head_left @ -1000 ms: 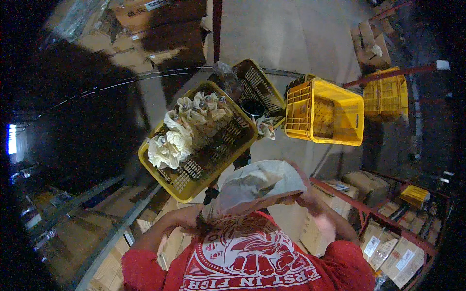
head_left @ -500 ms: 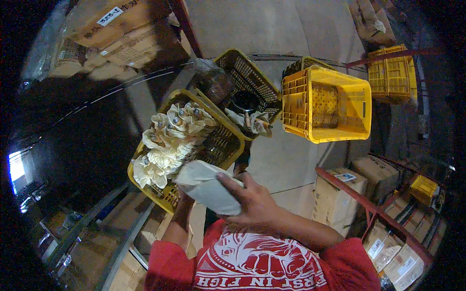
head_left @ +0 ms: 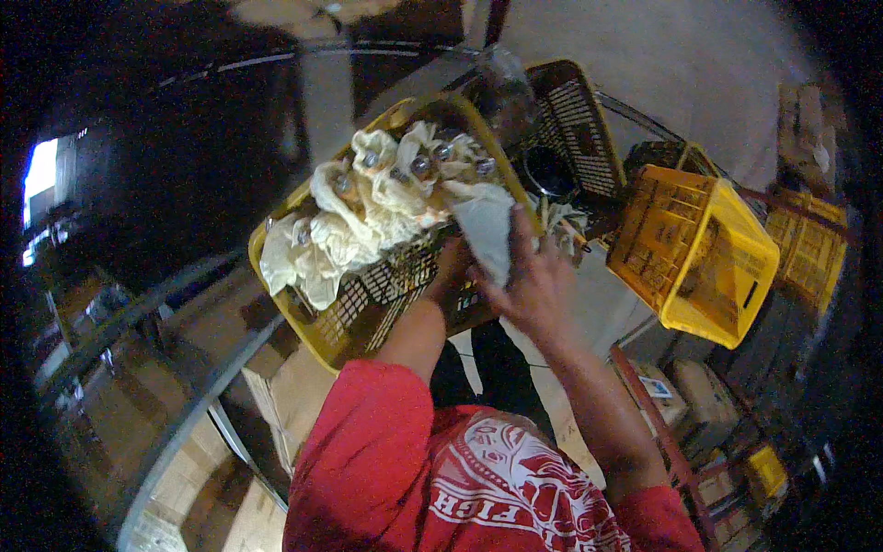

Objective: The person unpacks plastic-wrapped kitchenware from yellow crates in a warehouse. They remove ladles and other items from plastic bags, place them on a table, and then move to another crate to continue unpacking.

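Observation:
A white paper-wrapped bundle [head_left: 487, 225] is held over the right side of a yellow plastic crate [head_left: 303, 336]. My right hand [head_left: 538, 281] grips it from the right, thumb below and fingers along its side. Closed against its lower left is my left hand [head_left: 449, 267], its fingertips hidden by the bundle and shadow. Inside the crate, several cream paper-wrapped pieces [head_left: 368, 216] with round shiny ends lie in rows along the far and left sides. The crate's perforated wall shows at the near side. What the wrapping contains is hidden.
Right behind the crate stands a darker crate [head_left: 575, 120] with a round black object [head_left: 549, 170] and crumpled paper. Farther right is a tilted yellow crate [head_left: 694, 253]. A metal rail [head_left: 189, 377] runs at the left, beside cardboard boxes [head_left: 267, 396]. A red beam [head_left: 653, 432] stands right.
Both hands have carried the bundle from near my chest forward over the crate. The bundle has tipped more upright. The view has turned, so the crates sit farther right.

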